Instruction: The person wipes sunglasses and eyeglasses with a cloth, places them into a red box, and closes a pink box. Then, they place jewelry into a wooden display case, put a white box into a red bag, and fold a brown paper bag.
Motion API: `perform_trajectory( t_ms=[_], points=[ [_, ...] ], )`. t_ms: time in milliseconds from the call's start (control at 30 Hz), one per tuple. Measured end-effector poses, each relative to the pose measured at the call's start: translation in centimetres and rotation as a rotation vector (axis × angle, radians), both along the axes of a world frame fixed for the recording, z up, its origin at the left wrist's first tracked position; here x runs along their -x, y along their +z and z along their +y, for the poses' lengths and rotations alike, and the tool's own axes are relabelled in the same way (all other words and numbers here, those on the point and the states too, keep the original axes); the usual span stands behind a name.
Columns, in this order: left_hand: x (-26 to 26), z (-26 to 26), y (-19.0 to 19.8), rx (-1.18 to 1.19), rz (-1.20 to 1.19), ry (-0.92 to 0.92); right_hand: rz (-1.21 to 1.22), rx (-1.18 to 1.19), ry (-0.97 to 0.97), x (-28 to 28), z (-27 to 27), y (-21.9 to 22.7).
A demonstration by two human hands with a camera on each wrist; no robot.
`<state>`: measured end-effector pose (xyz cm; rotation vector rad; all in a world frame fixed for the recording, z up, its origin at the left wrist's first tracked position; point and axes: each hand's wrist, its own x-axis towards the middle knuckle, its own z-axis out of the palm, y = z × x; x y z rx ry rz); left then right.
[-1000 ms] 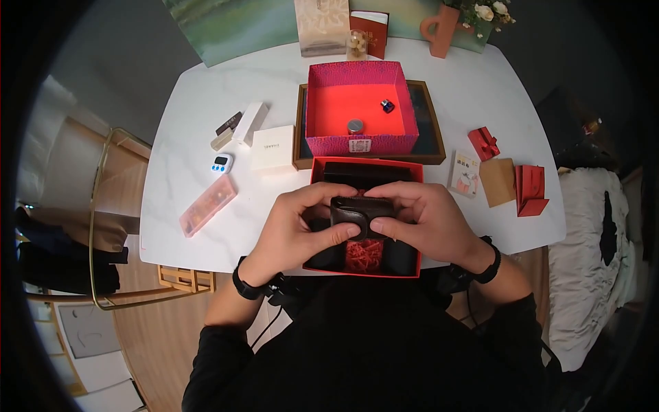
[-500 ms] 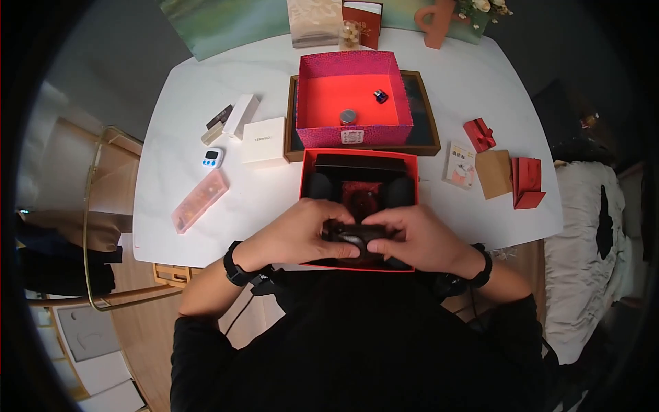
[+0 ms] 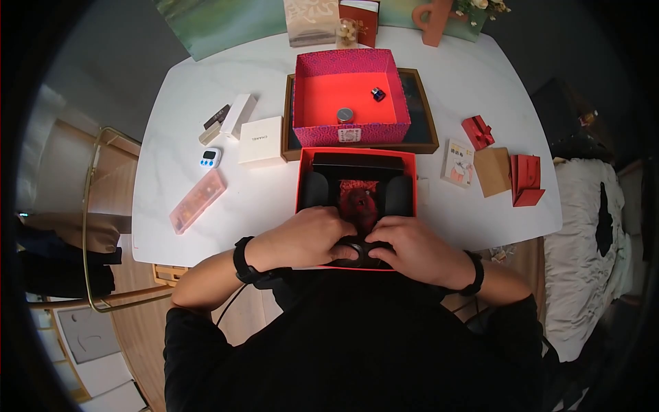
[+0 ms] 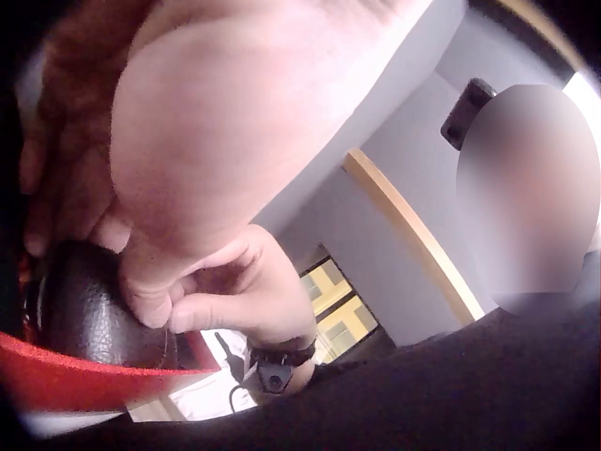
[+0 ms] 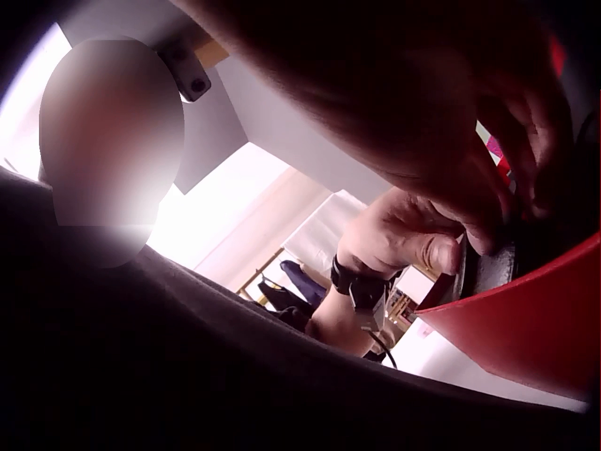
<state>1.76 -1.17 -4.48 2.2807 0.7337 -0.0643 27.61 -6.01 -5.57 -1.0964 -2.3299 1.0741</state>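
Observation:
At the near end of the red box point(image 3: 414, 180), my left hand point(image 3: 298, 237) and right hand point(image 3: 427, 254) both hold a dark brown leather case point(image 4: 89, 315). Both thumbs lie on top of the case, side by side, and the other fingers go down its far side, mostly hidden. In the left wrist view the case sits just behind the red box wall. Farther back in the box are a long black box point(image 3: 358, 163), a dark padded piece point(image 3: 315, 189) at the left, another point(image 3: 397, 196) at the right, and a dark red item point(image 3: 359, 201) on red shredded paper point(image 3: 357, 184).
Behind stands a pink patterned box point(image 3: 305, 130) holding a small jar point(image 3: 344, 115) and a dark blue item point(image 3: 377, 94), on a framed tray point(image 3: 427, 117). Left are a white box point(image 3: 261, 141), timer point(image 3: 210, 158) and pink case point(image 3: 198, 201); right, a red pouch point(image 3: 526, 180).
Both hands have brought the leather case down from above the middle of the red box to its near end. The dark red item and shredded paper behind it are now uncovered.

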Motion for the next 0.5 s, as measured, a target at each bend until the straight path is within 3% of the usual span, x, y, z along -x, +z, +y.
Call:
perform_trajectory(
  t_ms=[100, 500],
  points=[
    [0.0, -0.5, -1.4, -0.023, -0.101, 0.005, -0.005, -0.016, 0.021, 0.1, 0.3, -0.1],
    [-0.4, -1.0, -1.9, -0.206, -0.034, -0.060, -0.195, -0.068, 0.160, 0.5, 1.2, 0.4]
  ],
)
